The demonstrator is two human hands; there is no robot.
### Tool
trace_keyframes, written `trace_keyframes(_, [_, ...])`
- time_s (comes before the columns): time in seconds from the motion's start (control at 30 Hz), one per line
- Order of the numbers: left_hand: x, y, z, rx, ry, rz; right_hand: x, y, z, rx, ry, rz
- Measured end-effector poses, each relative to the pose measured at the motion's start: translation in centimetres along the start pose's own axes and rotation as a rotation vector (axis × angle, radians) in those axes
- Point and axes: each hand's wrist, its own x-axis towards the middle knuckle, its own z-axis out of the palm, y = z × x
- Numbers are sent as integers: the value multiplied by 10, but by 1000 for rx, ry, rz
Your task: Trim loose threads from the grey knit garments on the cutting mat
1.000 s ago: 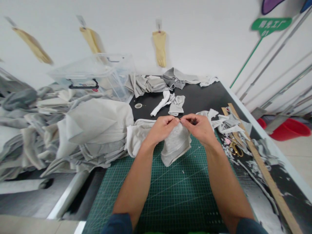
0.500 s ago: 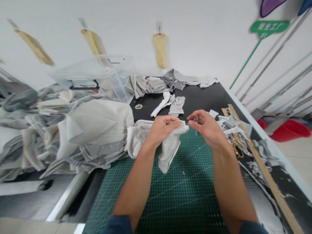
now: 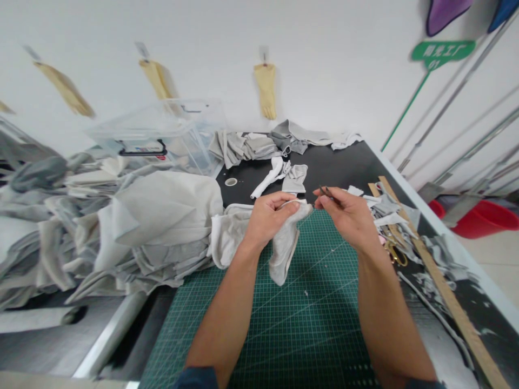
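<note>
My left hand [image 3: 270, 216] pinches a light grey piece of fabric [image 3: 285, 251] near its top edge. A lower flap of the fabric hangs over the green cutting mat [image 3: 312, 319]. Another part of grey cloth [image 3: 230, 235] lies left of the wrist; whether it joins the held piece is hidden. In my right hand [image 3: 344, 210] is a pair of small dark thread snips [image 3: 330, 195], fingers closed round it, two thin tips pointing up and left. The snips are a short way right of the fabric's edge, apart from it.
A heap of grey cloth [image 3: 162, 210] fills the left side, before a clear plastic box [image 3: 150, 135]. At right lie scraps [image 3: 385, 202], gold-handled scissors [image 3: 396, 255] and a wooden strip [image 3: 441, 286]. Folded cloth pieces [image 3: 247, 145] and a tape roll [image 3: 231, 182] sit farther back.
The snips' dark tips now show above my right fingers, where the tool pointed downward before. The hanging flap has swung slightly right; my left hand keeps its grip.
</note>
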Motion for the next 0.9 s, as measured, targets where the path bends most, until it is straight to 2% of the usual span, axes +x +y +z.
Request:
trace_keyframes(0.2, [1, 0, 1, 0, 61, 19, -3, -2, 6, -224, -74, -250])
trace_keyframes(0.3, [-1, 2, 1, -4, 77, -1, -2, 1, 11, -289, -61, -328])
trace_keyframes(0.6, [-4, 6, 1, 15, 143, 42, -6, -4, 26, -356, 42, -398])
trace_keyframes(0.9, [-7, 9, 1, 47, 114, 60, -6, -8, 34, -361, 115, -426])
